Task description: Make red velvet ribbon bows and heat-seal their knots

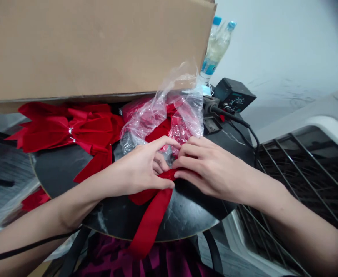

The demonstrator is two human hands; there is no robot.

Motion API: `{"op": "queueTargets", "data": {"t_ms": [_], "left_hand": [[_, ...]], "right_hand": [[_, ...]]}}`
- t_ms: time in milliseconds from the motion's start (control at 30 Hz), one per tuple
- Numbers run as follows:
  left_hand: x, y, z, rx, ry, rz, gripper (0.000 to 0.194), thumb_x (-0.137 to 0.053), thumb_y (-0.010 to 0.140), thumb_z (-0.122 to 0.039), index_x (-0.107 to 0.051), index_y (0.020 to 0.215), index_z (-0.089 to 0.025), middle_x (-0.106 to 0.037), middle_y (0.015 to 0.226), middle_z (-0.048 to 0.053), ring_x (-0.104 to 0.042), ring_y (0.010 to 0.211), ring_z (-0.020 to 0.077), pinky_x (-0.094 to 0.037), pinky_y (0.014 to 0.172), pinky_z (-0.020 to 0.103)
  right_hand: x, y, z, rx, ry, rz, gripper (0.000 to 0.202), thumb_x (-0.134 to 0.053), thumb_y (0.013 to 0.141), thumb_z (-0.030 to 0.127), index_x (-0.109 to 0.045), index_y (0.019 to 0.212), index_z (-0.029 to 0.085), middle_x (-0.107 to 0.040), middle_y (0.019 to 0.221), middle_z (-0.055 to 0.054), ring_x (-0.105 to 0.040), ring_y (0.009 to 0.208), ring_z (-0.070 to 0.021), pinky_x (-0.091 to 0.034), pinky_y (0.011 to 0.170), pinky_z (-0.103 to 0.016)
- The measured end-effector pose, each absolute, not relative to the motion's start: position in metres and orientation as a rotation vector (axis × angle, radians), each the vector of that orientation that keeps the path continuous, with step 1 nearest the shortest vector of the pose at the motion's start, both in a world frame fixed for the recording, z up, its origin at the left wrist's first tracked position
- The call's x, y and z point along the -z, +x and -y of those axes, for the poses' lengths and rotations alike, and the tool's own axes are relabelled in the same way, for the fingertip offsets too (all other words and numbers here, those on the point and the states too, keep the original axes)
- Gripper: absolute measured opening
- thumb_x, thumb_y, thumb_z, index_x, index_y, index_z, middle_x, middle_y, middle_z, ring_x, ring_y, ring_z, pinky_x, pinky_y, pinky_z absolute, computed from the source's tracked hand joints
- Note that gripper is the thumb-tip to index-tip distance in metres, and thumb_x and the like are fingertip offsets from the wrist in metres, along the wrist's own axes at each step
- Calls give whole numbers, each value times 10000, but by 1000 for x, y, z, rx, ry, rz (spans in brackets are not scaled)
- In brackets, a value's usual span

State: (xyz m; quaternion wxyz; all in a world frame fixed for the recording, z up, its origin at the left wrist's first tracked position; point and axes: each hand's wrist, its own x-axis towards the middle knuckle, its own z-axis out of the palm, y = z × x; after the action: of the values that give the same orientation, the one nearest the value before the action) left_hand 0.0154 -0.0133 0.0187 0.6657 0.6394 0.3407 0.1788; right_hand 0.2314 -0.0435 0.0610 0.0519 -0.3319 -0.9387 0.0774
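A red ribbon (pixel 152 219) runs up from the table's front edge, its tail hanging over the rim. My left hand (pixel 145 165) curls around its upper part, thumb pressed on the red fabric. My right hand (pixel 203 163) pinches the same ribbon from the other side, fingertips closed together near my left thumb. Both hands partly cover the gathered section between them. Just behind them lies a clear plastic bag (pixel 183 100) with red pieces inside. To the left is a pile of red velvet bows (pixel 56 127) with small silvery bits at their middles.
The round black table (pixel 192 215) holds all this. A large cardboard box (pixel 99 46) stands behind. At the back right are plastic bottles (pixel 219 42), a black box with a dial (pixel 234 96) and its cables. A wire-fronted crate (pixel 310 169) stands to the right.
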Motion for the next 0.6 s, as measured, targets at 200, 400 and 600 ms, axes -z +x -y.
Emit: {"op": "queueTargets", "data": {"t_ms": [200,400,600], "left_hand": [[-23,14,18,-426,1411,-752,634,-852,768,-260,-555,1328,-285,-703,735,-33,-746,712,182,-616,738,288],[-28,11,17,-414,1356,-773,775,-868,755,-227,-493,1426,-320,-728,759,-29,-752,709,184,-613,719,278],[-22,18,13,-444,1379,-826,654,-918,664,-191,-660,1263,-228,-710,715,-42,-716,686,150,-579,710,236]], "right_hand": [[-74,242,34,-716,-1047,2715,123,-665,1010,256,-775,961,228,-692,889,-10,-615,908,-181,-443,856,-341],[-80,244,33,-757,-1140,2702,144,-670,1009,365,-767,1073,280,-768,997,8,-671,937,-191,-437,939,-385],[-71,236,30,-836,-1166,2611,101,-681,979,219,-776,951,236,-777,859,26,-686,783,-159,-476,791,-315]]}}
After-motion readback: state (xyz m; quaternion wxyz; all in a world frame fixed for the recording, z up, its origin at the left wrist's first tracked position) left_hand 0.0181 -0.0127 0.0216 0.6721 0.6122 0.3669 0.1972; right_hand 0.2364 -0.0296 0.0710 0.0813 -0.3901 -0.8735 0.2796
